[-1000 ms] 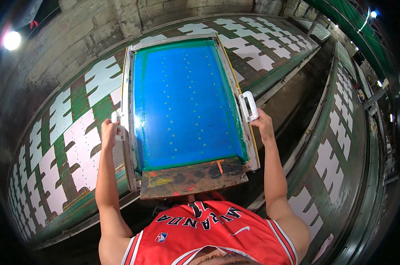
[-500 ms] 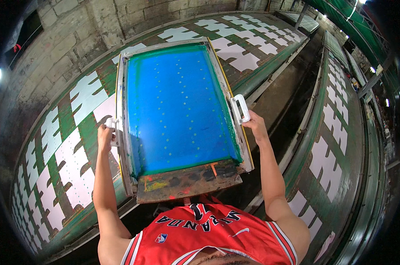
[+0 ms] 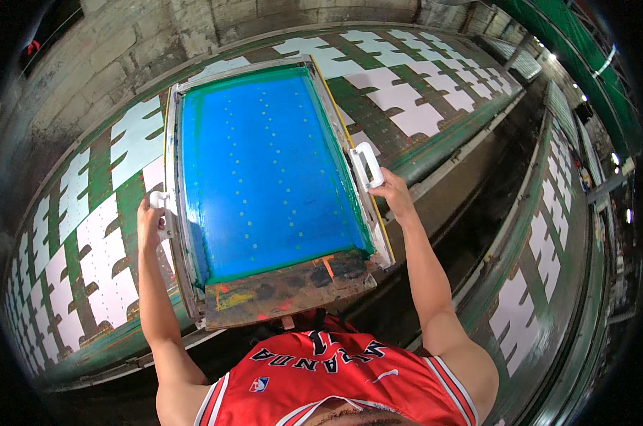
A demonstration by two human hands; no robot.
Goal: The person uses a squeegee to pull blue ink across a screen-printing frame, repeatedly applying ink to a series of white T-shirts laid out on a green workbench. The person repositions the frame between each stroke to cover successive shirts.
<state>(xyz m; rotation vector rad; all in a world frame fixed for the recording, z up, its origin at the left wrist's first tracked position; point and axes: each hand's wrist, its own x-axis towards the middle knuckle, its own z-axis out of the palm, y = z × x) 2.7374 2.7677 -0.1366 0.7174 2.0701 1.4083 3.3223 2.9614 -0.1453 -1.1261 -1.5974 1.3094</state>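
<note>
The screen (image 3: 272, 170), blue inside its frame (image 3: 174, 142), hides part of the table (image 3: 346, 94). Left hand (image 3: 150, 221) closes on the left handle (image 3: 158, 199), right hand (image 3: 394, 193) on the right handle (image 3: 366, 165). A stained board (image 3: 289, 290) sits at the near end; white pieces (image 3: 105, 252) lie left and far.

The screen frame (image 3: 272, 177) is sitting before the person (image 3: 336, 376), between the left hand (image 3: 151, 226) and the right hand (image 3: 396, 193). Each hand is touching a handle, the left handle (image 3: 157, 200) and the right handle (image 3: 366, 163). A board (image 3: 289, 287) is lying across the frame's near end. Behind the frame, cut pieces (image 3: 108, 266) are lying on a long tabletop (image 3: 421, 165), and a wall (image 3: 116, 85) is standing behind that. To the right, past a gap, more pieces (image 3: 513, 319) are lying on another tabletop (image 3: 520, 238).
</note>
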